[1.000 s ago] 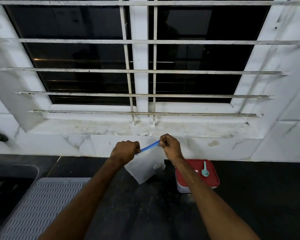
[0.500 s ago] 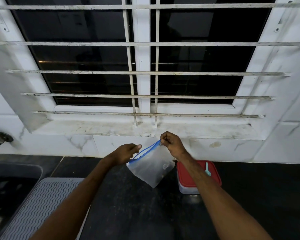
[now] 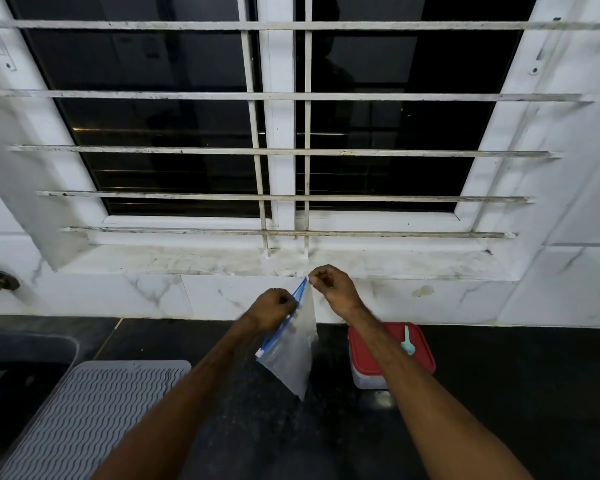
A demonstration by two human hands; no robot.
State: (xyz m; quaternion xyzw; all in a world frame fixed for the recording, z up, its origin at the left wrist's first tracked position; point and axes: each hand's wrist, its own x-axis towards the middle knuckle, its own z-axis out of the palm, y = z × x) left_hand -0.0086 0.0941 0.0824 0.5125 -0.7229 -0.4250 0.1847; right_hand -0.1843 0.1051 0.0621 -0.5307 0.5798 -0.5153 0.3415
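Your right hand (image 3: pixel 333 289) pinches top corner of bag (image 3: pixel 293 355). Your left hand (image 3: pixel 274 308) pinches blue zip strip (image 3: pixel 270 341) partway down. Both grips closed tight, no fingers free.

Bag hangs tilted in air over counter (image 3: pixel 499 393), near back edge, just left of red-lidded box (image 3: pixel 392 351) with small spoon (image 3: pixel 407 342) on lid.

Judgement: zip work about halfway, with your 2 hands close together on upper stretch. Stretch from left hand to lower corner left to do. Strip sealed or parted: cannot tell.
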